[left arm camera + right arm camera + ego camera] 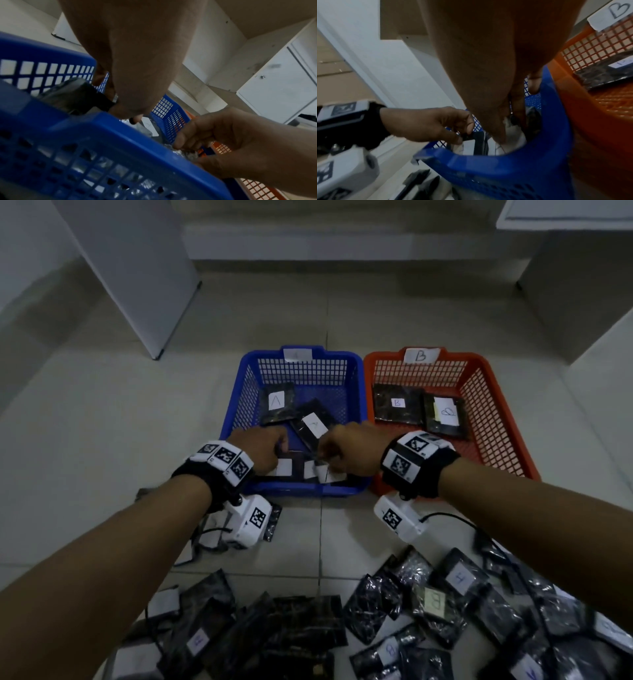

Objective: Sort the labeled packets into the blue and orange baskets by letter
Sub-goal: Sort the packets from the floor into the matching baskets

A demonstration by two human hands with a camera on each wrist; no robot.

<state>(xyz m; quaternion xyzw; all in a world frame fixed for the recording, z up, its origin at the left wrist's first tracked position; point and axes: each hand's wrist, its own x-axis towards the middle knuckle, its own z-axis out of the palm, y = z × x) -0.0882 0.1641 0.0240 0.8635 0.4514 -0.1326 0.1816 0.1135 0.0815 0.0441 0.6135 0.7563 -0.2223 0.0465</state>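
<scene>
Both hands reach into the front of the blue basket (308, 491), labelled A. My left hand (277, 451) pinches a dark packet (77, 94) by its edge, low over the basket floor. My right hand (323, 455) pinches a second, crinkly packet (188, 153) just beside it. White labels (284, 467) show under the hands; their letters are hidden. Two A packets (277, 402) lie farther back in the blue basket. The orange basket (496, 392), labelled B, holds two B packets (397, 404).
A heap of dark labelled packets (428, 601) covers the tiled floor close to me, and one more packet (274, 523) lies under my left wrist camera. White cabinet panels (137, 268) stand behind the baskets at left and right.
</scene>
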